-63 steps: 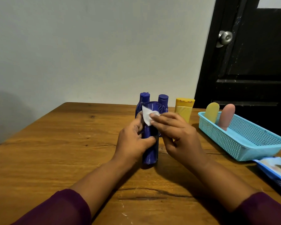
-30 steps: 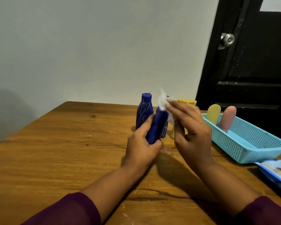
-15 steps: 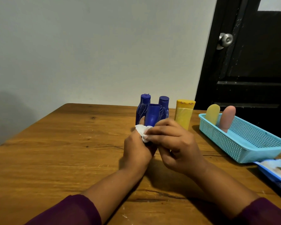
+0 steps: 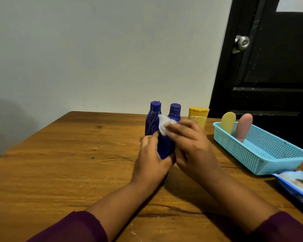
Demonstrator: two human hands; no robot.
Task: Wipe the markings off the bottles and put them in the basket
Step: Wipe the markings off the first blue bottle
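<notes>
wiping step in hand. the left hand (image 4: pixel 151 161) grips a dark blue bottle (image 4: pixel 164 149) round its lower half, fingers and thumb curled about it. the bottle is held roughly upright in front of the person, over the middle of the wooden table (image 4: pixel 59 163); cannot tell if its base touches the wood. the right hand (image 4: pixel 191 147) pinches a small white wipe (image 4: pixel 164 127) in its fingertips and presses it on the upper part of the held bottle. markings on that bottle can't be made out, hands cover most of it. behind it stand a scribbled blue bottle (image 4: pixel 153 119), a second blue bottle (image 4: pixel 175 112) and a yellow bottle (image 4: pixel 198 116), all upright near the far table edge, not yet done by the look of it. the light blue basket (image 4: pixel 243 154) sits well to the right and already has a yellow tube (image 4: pixel 228 124) and a pink tube (image 4: pixel 244 129) leaning in its far end. a pack of wipes (image 4: pixel 301 187) lies just beside the basket's near corner. judged progress: two in, four to go, so under halfway. next move likely calls for rubbing the wipe over the rest of the surface while the left hand turns the bottle to show hidden sides, then carrying it right and laying it in the basket's free near part.
</notes>
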